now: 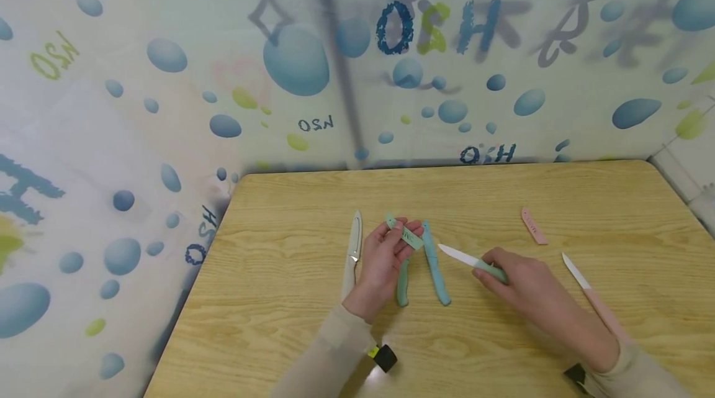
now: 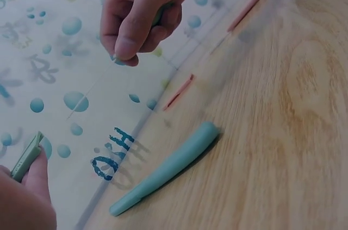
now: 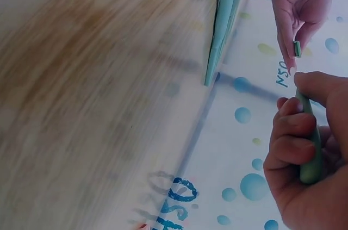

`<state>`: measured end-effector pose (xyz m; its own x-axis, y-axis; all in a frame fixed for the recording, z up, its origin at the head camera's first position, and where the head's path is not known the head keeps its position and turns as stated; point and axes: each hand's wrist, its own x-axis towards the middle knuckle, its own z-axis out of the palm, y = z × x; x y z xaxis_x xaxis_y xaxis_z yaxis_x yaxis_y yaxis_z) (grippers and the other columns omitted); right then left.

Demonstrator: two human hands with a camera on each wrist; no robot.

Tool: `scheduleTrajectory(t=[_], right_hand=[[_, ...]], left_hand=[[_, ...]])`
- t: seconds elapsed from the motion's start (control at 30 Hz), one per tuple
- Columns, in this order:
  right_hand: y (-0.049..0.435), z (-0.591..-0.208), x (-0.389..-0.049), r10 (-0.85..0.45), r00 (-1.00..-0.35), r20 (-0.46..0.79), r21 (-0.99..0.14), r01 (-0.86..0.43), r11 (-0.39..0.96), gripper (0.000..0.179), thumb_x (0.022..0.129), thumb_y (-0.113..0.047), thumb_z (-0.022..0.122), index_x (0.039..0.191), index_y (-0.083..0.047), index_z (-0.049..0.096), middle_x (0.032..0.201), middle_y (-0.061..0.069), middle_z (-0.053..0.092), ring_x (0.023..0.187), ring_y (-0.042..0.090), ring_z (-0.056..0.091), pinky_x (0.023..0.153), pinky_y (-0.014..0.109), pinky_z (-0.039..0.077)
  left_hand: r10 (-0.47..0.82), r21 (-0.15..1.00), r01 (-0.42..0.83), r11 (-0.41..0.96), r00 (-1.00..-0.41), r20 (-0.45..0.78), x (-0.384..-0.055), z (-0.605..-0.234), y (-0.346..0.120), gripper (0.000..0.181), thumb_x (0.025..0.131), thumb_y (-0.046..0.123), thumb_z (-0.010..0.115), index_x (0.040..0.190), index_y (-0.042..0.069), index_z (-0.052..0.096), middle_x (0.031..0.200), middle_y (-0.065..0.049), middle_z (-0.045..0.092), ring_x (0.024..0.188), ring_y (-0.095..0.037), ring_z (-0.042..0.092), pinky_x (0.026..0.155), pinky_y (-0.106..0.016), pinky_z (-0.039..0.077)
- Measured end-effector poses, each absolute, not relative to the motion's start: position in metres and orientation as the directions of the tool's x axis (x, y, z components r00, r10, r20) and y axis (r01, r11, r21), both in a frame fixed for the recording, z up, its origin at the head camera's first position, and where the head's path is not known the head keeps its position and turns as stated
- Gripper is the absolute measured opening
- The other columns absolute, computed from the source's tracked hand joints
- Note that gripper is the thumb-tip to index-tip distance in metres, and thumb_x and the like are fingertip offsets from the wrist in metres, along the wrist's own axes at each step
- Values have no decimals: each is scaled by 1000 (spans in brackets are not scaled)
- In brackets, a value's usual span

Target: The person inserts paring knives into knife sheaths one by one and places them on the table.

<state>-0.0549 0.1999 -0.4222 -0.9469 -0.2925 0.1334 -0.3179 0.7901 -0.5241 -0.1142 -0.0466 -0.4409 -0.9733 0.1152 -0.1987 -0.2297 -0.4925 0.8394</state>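
In the head view my left hand (image 1: 380,271) holds a green knife sheath (image 1: 412,237) between thumb and fingers, raised over the table. My right hand (image 1: 527,283) grips a paring knife (image 1: 460,256) by its green handle, its white blade bare and aimed left at the sheath. Blade and sheath are apart. In the right wrist view my fingers wrap round the green handle (image 3: 311,156). A blue sheathed knife (image 1: 436,271) lies between my hands. Another green handle (image 1: 403,285) shows beside my left wrist; its far end is hidden behind that hand.
Left of my left hand lies a knife with a pale handle (image 1: 353,249). On the right are a pink sheath (image 1: 533,226) and a bare-bladed pink knife (image 1: 603,311), partly behind my right forearm. A patterned curtain (image 1: 368,63) stands behind the wooden table (image 1: 268,286).
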Motion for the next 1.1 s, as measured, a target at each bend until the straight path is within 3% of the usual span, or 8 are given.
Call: scheduleTrajectory(t=[1.1], right_hand=[[178, -425, -58, -324, -921, 215, -506, -388, 770, 14, 95, -20, 78, 98, -12, 68, 66, -15, 45, 54, -1, 37, 46, 20, 36]], left_hand=[[36, 802, -185, -568, -979, -200, -105, -443, -37, 33, 111, 11, 49, 133, -14, 49, 126, -25, 68, 115, -31, 70, 99, -36, 57]])
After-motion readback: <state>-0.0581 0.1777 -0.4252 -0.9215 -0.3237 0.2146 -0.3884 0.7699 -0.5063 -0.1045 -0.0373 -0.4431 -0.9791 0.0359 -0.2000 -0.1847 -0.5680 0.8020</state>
